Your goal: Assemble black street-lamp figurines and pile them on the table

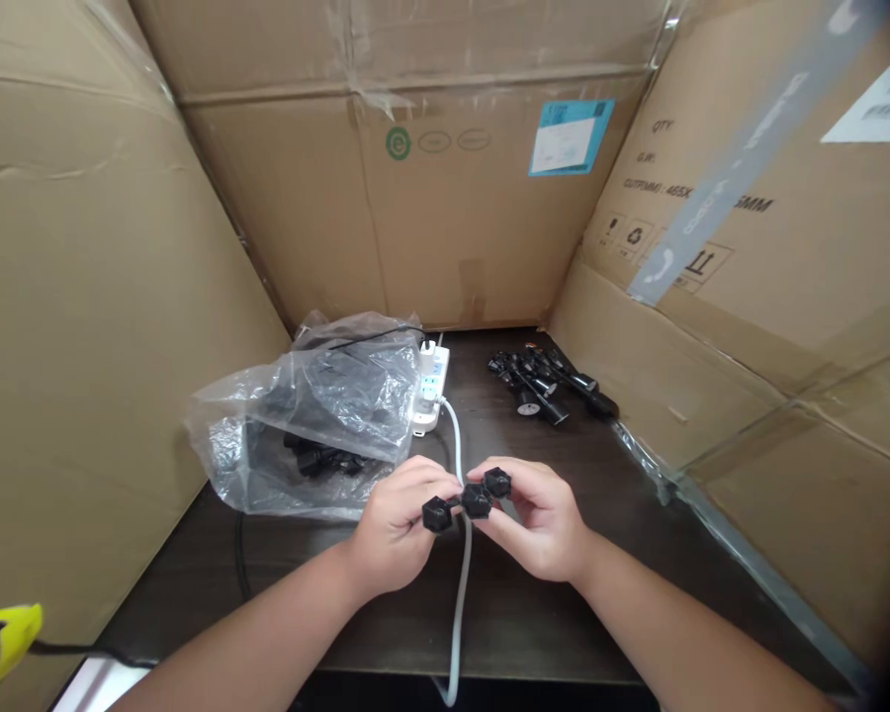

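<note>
Between my left hand and my right hand is a small assembly of several black hexagonal plastic connectors, joined in a short chain. My left hand pinches the end piece, and my right fingers grip the middle and far pieces. A white cable runs under my hands from a white power strip toward the table's near edge. To the left of the strip lies a clear plastic bag with black parts inside, partly hidden by its creases.
A pile of black connectors with cords lies at the back right of the dark table. Cardboard sheets line the left, back and right sides. A yellow object on a black cord sits at lower left.
</note>
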A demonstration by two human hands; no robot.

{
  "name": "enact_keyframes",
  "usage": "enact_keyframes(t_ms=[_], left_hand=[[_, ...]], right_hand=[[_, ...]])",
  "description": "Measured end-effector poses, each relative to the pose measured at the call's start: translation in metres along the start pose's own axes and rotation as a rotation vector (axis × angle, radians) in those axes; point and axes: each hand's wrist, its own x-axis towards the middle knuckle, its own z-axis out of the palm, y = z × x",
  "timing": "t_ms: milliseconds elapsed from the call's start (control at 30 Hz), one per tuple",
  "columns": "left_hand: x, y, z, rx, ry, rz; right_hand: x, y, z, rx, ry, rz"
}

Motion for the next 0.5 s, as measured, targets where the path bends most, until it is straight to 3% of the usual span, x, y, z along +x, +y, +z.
enact_keyframes(t_ms=[500], left_hand=[[0.001, 0.0008, -0.0005, 0.042, 0.035, 0.012]], right_hand=[[-0.0001, 0.001, -0.0009, -0.042, -0.002, -0.008]])
